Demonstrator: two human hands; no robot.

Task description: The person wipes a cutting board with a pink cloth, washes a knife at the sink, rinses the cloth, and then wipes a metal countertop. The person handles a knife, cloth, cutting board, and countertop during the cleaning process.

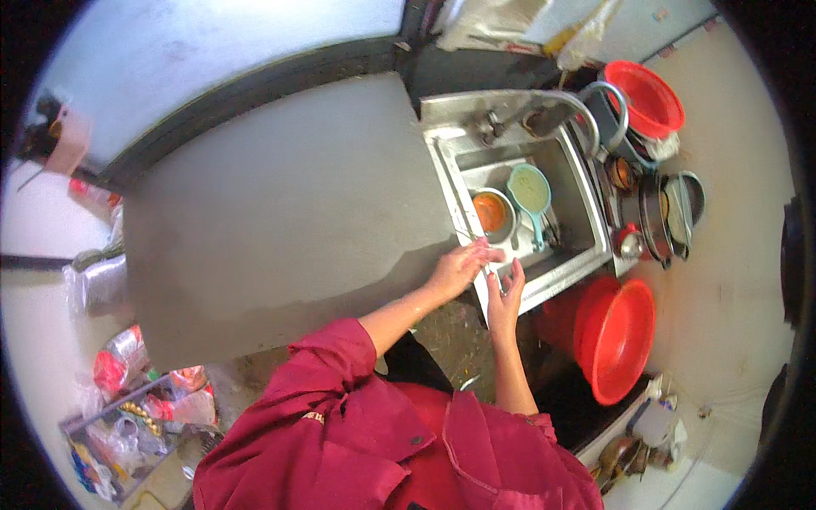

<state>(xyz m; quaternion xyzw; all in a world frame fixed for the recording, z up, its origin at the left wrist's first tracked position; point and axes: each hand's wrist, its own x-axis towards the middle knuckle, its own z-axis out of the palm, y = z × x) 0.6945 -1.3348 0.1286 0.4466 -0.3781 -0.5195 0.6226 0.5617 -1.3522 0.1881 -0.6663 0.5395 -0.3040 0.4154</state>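
Observation:
My left hand [464,266] is over the near left rim of a stainless steel sink [561,280], its fingers spread and nothing seen in it. Just right of it, my right hand [507,290] is raised at the same rim with fingers apart, also holding nothing visible. Inside the basin, beyond the hands, a round metal pot or bowl [508,228] has orange contents. Beside it lies a light-blue handled strainer or ladle [530,191], its handle pointing towards me. A curved metal faucet [567,95] arches at the back of the sink.
A grey tabletop [287,210] adjoins the sink on the left. Red plastic basins [625,344] stand low on the right; another red basin [647,99] sits at the back right near pans [653,213]. A crate [115,408] of bagged packages is at lower left.

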